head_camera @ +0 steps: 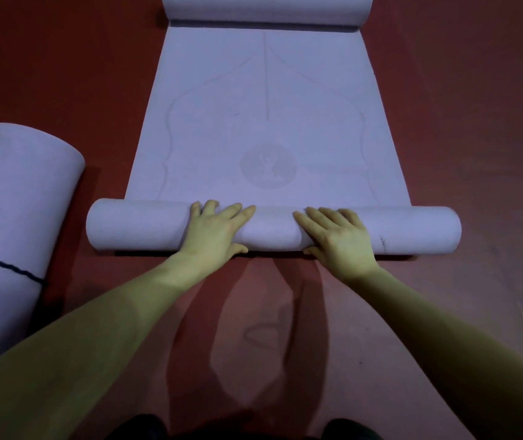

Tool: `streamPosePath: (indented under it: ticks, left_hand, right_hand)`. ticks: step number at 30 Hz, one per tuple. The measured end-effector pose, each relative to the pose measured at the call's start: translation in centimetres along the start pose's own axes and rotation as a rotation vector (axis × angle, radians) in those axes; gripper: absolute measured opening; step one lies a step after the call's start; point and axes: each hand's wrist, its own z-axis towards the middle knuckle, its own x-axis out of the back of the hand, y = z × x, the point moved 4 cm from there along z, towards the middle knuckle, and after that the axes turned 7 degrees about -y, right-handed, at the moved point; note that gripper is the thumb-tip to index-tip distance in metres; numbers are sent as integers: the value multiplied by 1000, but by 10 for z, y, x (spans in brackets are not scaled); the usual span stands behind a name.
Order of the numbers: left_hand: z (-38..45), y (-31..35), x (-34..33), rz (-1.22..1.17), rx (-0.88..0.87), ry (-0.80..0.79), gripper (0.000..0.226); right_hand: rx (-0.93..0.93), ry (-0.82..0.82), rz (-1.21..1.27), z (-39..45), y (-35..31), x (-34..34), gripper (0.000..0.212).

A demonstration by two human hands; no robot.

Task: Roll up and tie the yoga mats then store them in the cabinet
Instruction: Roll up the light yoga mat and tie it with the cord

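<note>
**Both hands flat on a half-rolled mat**

Both forearms reach forward from 6 o'clock, bare and nearly straight. The left hand (pixel 214 228) lies palm-down on the rolled end (pixel 273 229) of the pale lilac mat (pixel 266 122), fingers straight and slightly spread across the top of the roll, thumb tucked at the near underside. The right hand (pixel 336 235) mirrors it just beside, toward 3 o'clock, fingers straight and fanned over the curve, thumb at the roll's near edge. Neither hand curls round anything; both press flat on the roll.

The roll is a smooth cylinder lying crosswise at the middle of the view, with a fine woven-looking texture. Beyond it, toward 12 o'clock, the mat lies flat on the red floor (pixel 476 122), marked with faint curved lines, a centre line and a round emblem (pixel 267 166). Its far end (pixel 266 9) curls into a second, thicker roll at 12 o'clock.

At 9 o'clock, well apart from the hands, lies a second rolled mat (pixel 15 198), thick, same pale colour, with a dark cord (pixel 9 267) round it. Soft shadows of the arms fall on the floor.
</note>
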Motion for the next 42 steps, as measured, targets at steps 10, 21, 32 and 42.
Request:
streamPosePath:
  ticks: [10,21,32,42]
  left_hand:
    - [-68,24,-9,19,-121,39,91]
    - [-41,10,0,99,-101,-282,95]
    - [-58,33,-12,-61,22,-56,73]
    - [-13,28,1,-92,139,-120,68]
  right_hand:
    - [17,-84,64,-61,-37,18,85]
    - [-56,-39,-38,-73,-51,-1,60]
    - [-200,-98,-12,-47,-34,-6,51]
    - [-210,-166,-1,-27,-23,-13,56]
